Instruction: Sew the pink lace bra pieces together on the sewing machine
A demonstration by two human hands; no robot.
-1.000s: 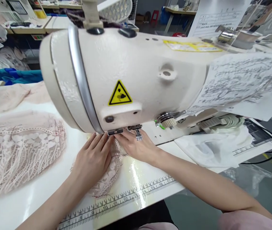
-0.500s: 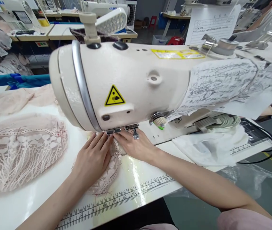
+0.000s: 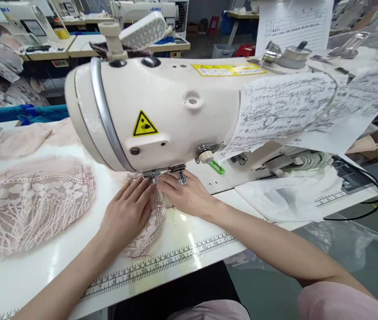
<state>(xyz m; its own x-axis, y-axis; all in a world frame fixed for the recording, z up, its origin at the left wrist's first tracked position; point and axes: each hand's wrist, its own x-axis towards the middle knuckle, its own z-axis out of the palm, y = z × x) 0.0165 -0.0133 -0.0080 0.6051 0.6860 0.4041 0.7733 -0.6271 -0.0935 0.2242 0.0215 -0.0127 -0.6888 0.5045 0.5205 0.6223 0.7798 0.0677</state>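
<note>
A cream sewing machine fills the middle of the view. Under its head lies a small pink lace piece on the white table. My left hand lies flat on the lace, fingers stretched toward the presser foot. My right hand rests flat on the lace's right edge, fingertips just below the foot. The needle area is hidden behind the machine head.
A stack of pink lace pieces lies at the left. A printed ruler runs along the table's front edge. Paper sheets hang off the machine arm, white fabric and a black cable lie at the right.
Both hands stay flat on the lace under the foot. The view has shifted a little, so the machine sits slightly further left.
</note>
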